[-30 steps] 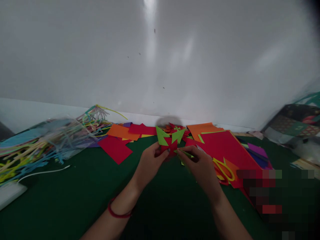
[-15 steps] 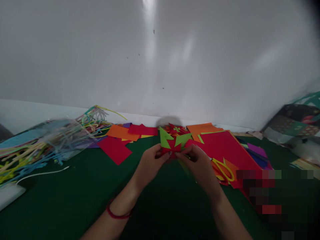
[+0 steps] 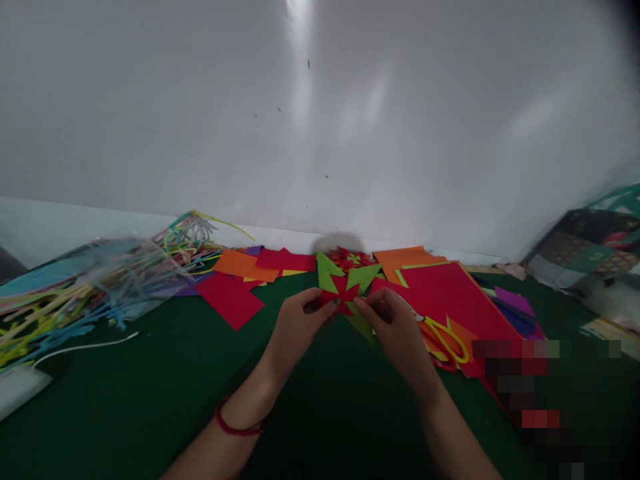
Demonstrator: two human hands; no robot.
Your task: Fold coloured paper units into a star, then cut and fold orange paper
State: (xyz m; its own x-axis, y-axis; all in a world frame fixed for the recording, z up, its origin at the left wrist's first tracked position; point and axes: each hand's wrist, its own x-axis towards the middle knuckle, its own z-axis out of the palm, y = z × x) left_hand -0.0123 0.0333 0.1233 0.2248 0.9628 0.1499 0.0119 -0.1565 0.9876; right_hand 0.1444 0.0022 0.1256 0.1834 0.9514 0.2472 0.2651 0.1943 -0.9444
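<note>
Pinching red-green paper star [image 3: 342, 292] between hands [image 3: 307, 319], open green tabletop [image 3: 330, 407] nearer.

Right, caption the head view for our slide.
Left hand and right hand hold red and green paper shapes near yellow-handled scissors.

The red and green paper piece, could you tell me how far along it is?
The paper cluster behind looks done. The paper piece, red and green points layered, is in the left hand and right hand; some shaping seems to remain, as fingers pinch its edges.
</note>
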